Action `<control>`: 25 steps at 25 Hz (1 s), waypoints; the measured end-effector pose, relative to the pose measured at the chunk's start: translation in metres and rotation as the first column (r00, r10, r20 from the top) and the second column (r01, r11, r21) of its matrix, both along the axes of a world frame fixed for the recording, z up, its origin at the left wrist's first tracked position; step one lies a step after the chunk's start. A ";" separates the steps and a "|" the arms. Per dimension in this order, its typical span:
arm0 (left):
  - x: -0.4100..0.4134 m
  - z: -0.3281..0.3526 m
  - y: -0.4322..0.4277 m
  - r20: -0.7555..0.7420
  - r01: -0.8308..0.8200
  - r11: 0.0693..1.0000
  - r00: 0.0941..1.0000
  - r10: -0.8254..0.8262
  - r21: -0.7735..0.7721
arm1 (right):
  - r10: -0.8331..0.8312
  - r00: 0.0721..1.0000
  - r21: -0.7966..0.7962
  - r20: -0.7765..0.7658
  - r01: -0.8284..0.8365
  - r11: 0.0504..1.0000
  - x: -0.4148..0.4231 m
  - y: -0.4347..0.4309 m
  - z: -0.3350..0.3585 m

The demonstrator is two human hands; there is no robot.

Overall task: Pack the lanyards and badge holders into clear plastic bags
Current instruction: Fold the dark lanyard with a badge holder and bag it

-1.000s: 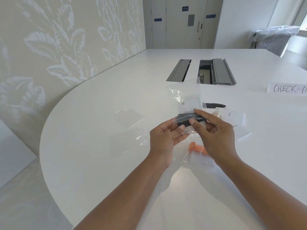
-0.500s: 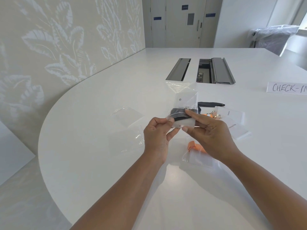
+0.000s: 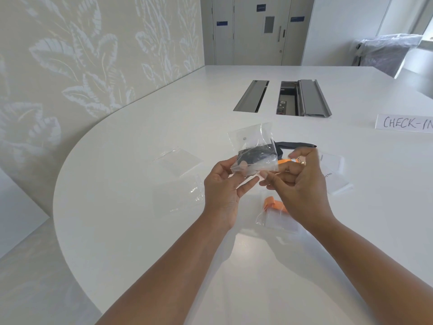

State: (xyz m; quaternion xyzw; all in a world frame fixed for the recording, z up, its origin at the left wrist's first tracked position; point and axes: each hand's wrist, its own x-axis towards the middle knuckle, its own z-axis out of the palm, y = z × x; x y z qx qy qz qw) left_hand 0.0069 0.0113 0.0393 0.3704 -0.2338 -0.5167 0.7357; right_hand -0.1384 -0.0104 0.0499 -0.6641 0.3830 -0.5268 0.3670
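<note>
Clear plastic bag (image 3: 254, 150) being held up over the white table (image 3: 131, 160), with a black strap (image 3: 256, 155) bunched up inside it. Being pinched at its near left corner by the left hand (image 3: 226, 186), fingers closed on the plastic. Right hand (image 3: 296, 181) sitting just beside the bag's right edge, fingers curled in together; hard to tell if touching the bag. Lying flat under the right wrist, another bag with an orange strap (image 3: 274, 204). Resting to the left, two empty bags (image 3: 177, 161). Showing behind the right hand, white cards (image 3: 334, 171).
</note>
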 end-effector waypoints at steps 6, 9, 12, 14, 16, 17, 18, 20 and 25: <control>0.000 0.002 0.002 0.009 -0.066 0.998 0.998 0.066 0.018 | 0.002 0.996 -0.039 -0.085 -0.005 0.999 -0.002 -0.004 -0.005; -0.001 0.004 0.002 -0.061 -0.086 0.995 0.994 0.088 0.045 | -0.015 0.999 -0.085 -0.033 0.012 0.996 0.000 -0.001 -0.005; -0.001 0.005 0.002 -0.149 -0.090 0.993 0.984 0.100 0.070 | -0.005 1.000 -0.076 -0.007 0.005 0.997 0.003 0.000 -0.006; 0.000 0.004 0.002 -0.188 -0.092 0.993 0.976 0.106 0.077 | 0.010 1.000 -0.042 0.003 -0.010 0.999 0.004 0.000 -0.007; 0.001 0.002 0.001 -0.203 -0.100 0.992 0.973 0.113 0.075 | 0.025 1.000 -0.028 0.014 -0.025 0.999 0.004 0.000 -0.007; 0.001 0.002 0.000 -0.203 -0.090 0.993 0.974 0.103 0.072 | 0.030 0.999 -0.028 0.020 -0.030 0.999 0.004 0.001 -0.006; 0.001 0.001 0.000 -0.206 -0.067 0.996 0.975 0.079 0.066 | 0.032 0.999 -0.031 0.026 -0.031 0.999 0.004 0.000 -0.006; -0.001 0.003 0.001 -0.247 0.023 0.999 0.969 -0.013 0.040 | 0.032 0.999 -0.036 0.028 -0.031 0.999 0.005 0.000 -0.005; 0.000 0.008 0.004 -0.328 0.180 0.982 0.932 -0.156 0.046 | 0.001 1.000 -0.034 0.027 0.000 0.999 0.002 -0.002 -0.007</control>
